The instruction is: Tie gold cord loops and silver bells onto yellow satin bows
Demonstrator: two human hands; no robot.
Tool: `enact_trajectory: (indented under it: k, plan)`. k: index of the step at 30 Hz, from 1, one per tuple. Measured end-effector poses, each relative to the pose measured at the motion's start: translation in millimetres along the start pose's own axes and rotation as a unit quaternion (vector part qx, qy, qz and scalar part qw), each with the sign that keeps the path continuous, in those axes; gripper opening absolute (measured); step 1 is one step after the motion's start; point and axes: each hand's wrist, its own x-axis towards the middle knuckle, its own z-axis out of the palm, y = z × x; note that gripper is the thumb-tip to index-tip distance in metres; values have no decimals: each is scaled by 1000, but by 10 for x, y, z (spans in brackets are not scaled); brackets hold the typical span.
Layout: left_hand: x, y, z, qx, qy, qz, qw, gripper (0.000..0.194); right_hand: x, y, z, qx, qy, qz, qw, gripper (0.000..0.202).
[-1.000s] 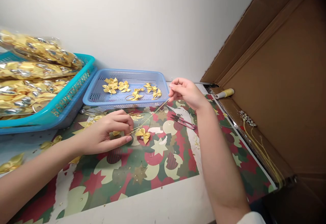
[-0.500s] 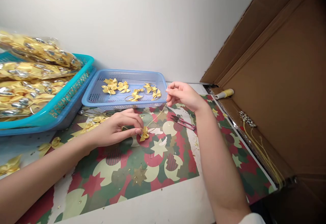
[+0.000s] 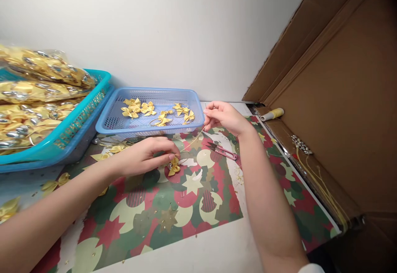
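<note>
My left hand (image 3: 155, 155) is closed at its fingertips on a yellow ribbon bow (image 3: 174, 167) with a small silver bell or bead on it, low over the patterned sheet. A thin yellow cord (image 3: 195, 139) runs from the bow up to the right. My right hand (image 3: 218, 116) pinches the far end of that cord; a thin needle-like tip sticks up from its fingers. Pink-handled thread snips (image 3: 223, 151) lie just below my right hand.
A blue basket (image 3: 145, 131) holds several yellow bows. At the left, a teal basket (image 3: 62, 140) carries bagged bows. More bows (image 3: 56, 183) lie near my left forearm. Along the cardboard (image 3: 325, 120) are a yellow-white spool (image 3: 273, 114) and silver beads (image 3: 300, 144) with cords.
The bow has turned so its silver piece shows more, and my left fingers have shifted slightly over its top. The view has moved a little; my right hand keeps its pinch.
</note>
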Motion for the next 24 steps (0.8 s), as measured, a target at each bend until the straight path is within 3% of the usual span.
enact_trajectory:
  k: [4, 13, 24]
  plan:
    - [-10, 41, -23, 70, -16, 45, 996, 24, 18, 23, -20, 3, 0, 8, 1000, 23]
    - [-12, 11, -14, 73, -17, 52, 996, 27, 22, 101, -167, -2, 42, 45, 998, 24]
    - [25, -61, 14, 68, 126, -7, 990, 28, 25, 51, -59, 5, 40, 9, 999, 25]
